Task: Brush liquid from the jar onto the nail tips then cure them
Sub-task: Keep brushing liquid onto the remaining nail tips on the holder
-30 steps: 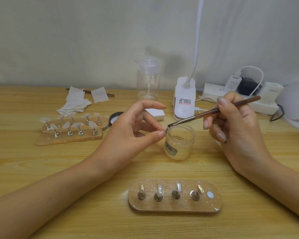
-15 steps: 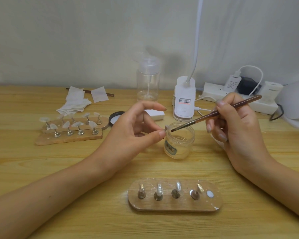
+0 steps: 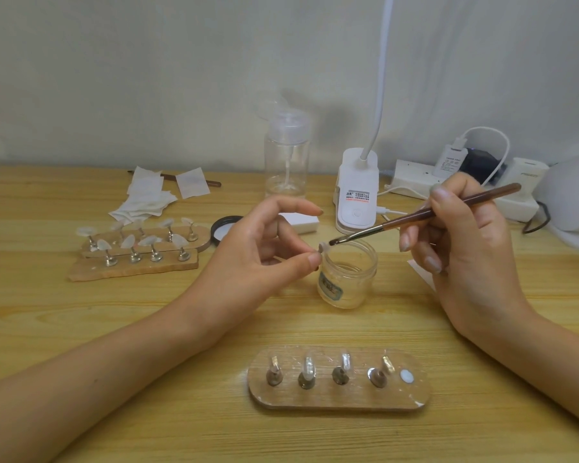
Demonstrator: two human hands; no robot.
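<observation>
Head view: right hand grips thin brown brush, lifted from clear glass jar, wetting left hand's pinched clear nail tip.

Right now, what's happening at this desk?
A person is coating a nail tip. The left hand pinches one small tip just above the rim of the open jar. The right hand holds a brush with its bristles on that tip. The near holder carries four stands and one spot with no stand. More tips stand on the far holder.
</observation>
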